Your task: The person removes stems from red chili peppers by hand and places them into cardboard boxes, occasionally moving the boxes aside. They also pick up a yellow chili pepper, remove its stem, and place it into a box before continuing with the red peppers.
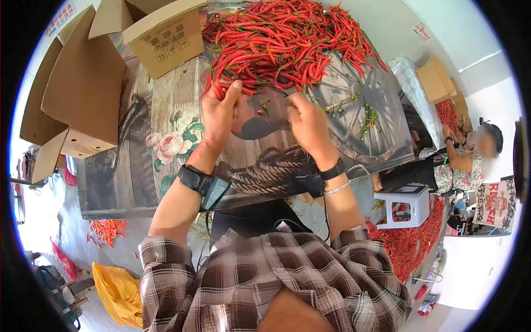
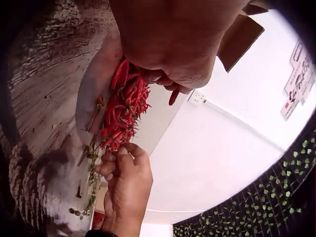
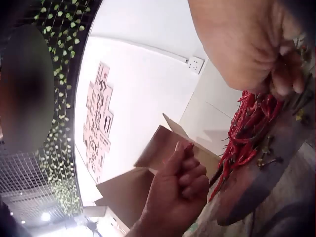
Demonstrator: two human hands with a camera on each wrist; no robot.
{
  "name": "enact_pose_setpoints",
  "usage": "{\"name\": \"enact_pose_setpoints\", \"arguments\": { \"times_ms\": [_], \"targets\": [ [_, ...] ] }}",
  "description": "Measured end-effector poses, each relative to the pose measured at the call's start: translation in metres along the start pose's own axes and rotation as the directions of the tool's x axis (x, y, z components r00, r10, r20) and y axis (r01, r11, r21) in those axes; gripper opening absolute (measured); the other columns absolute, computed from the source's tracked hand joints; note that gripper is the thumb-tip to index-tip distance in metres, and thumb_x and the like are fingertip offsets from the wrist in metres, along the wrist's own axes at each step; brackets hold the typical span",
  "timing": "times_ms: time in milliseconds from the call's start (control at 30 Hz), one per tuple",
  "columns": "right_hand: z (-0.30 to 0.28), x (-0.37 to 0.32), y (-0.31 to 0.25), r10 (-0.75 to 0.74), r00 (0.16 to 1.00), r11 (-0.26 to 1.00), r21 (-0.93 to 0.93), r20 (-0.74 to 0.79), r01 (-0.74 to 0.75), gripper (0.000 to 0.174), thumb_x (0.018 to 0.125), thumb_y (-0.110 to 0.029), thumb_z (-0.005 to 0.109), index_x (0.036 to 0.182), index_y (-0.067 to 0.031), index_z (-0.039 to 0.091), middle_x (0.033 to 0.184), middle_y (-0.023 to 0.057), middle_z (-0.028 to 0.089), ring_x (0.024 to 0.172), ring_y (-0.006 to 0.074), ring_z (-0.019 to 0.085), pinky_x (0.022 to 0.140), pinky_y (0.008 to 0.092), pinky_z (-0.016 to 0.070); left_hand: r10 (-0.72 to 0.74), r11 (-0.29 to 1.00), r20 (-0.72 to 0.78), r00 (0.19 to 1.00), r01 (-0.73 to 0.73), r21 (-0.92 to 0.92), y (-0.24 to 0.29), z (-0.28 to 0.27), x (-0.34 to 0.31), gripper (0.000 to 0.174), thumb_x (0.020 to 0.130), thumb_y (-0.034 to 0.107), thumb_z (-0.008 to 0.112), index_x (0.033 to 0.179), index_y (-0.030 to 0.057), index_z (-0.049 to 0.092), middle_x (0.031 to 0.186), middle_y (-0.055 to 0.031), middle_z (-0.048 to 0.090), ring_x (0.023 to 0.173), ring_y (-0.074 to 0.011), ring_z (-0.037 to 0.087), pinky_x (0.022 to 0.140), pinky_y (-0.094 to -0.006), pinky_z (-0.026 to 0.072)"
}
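Red chili peppers (image 1: 287, 41) lie heaped on the table's far side. My left hand (image 1: 219, 116) is at the heap's near left edge, fingers curled round red peppers, thumb up; a red tip (image 2: 174, 97) pokes out below it in the left wrist view. To its right, my right hand (image 1: 311, 128) is over the table by the heap's near edge, fingers curled in, with thumb and forefinger close together. No item shows clearly in it; its palm side is partly hidden. Between the hands, small green stems (image 1: 264, 110) lie on a dark round patch of the tabletop.
Open cardboard boxes (image 1: 83, 94) stand at the left, another box (image 1: 166, 44) beside the heap. Green stems (image 1: 369, 119) lie on the right of the table (image 1: 138, 188). A stool (image 1: 406, 207), floor peppers (image 1: 412, 243), a yellow bag (image 1: 117, 293) and a seated person (image 1: 464, 160) are around it.
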State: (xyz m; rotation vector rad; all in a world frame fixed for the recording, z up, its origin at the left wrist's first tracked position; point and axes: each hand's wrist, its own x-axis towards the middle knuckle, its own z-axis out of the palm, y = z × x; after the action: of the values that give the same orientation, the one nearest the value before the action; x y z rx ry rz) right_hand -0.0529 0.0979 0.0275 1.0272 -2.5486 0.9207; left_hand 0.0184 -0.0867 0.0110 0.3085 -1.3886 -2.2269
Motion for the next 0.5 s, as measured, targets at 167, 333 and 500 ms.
{"name": "enact_pose_setpoints", "arguments": {
  "times_ms": [167,333,500],
  "targets": [
    [0.019,0.005,-0.029,-0.342,0.939,0.936,-0.079,0.028,0.343,0.029,0.071,-0.008,0.066,0.099,-0.0047,0.059,0.102,0.0108,0.059,0.093,0.0325,0.055,0.078,0.0419,0.0469,-0.075,0.997,-0.053,0.996,0.077,0.022,-0.006,-0.002,0.004,0.020,0.091,0.023,0.062,0.078,0.0110,0.054,0.059,0.0077,0.046,0.047,-0.0012,0.037,0.040,-0.0191,0.0276],
    [0.010,0.012,-0.006,-0.328,0.898,0.937,-0.024,0.292,0.350,0.036,0.071,-0.010,0.068,0.105,-0.0042,0.058,0.115,0.0118,0.055,0.104,0.0319,0.051,0.090,0.0404,0.0421,-0.072,0.996,-0.089,0.993,0.067,-0.059,-0.008,-0.007,0.010,0.018,0.090,0.023,0.063,0.080,0.0106,0.055,0.057,0.0055,0.046,0.043,-0.0031,0.036,0.038,-0.0192,0.0266],
    [-0.039,0.000,0.085,-0.209,0.945,0.941,-0.210,0.252,0.265,0.017,0.072,-0.005,0.059,0.088,-0.0031,0.055,0.094,0.0149,0.054,0.092,0.0356,0.050,0.080,0.0430,0.0430,-0.070,0.997,-0.079,0.994,0.067,-0.049,-0.007,-0.006,0.009,0.021,0.091,0.022,0.062,0.076,0.0107,0.053,0.056,0.0046,0.046,0.042,-0.0037,0.036,0.037,-0.0204,0.0259]
  ]
}}
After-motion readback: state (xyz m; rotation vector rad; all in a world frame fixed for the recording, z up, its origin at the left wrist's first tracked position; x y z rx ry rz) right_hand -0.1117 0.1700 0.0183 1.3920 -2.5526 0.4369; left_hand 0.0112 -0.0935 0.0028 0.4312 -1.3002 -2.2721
